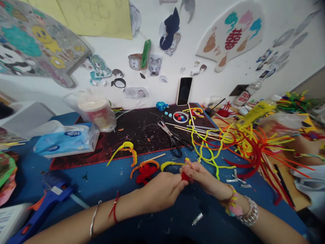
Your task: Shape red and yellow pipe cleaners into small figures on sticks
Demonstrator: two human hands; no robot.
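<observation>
My left hand (164, 190) and my right hand (199, 176) meet over the front of the blue table. Between their closed fingertips is a small red fuzzy piece (186, 177), mostly covered by the fingers. It looks like pipe cleaner. A red fuzzy flower shape (146, 173) lies just beyond my left hand, with an orange curved pipe cleaner (138, 166) around its far side. Close to my right fingertips is a yellow bent pipe cleaner (167, 165). Farther left, a yellow and orange pipe-cleaner piece (128, 146) rests on the dark mat's edge.
Black-handled scissors (175, 140) lie on the dark mat (122, 130), near a dish of pompoms (180, 117). Yellow pipe cleaners (213, 152) spread to the right. A blue glue gun (48, 196) and tissue pack (66, 139) sit left. A phone (184, 91) leans on the wall.
</observation>
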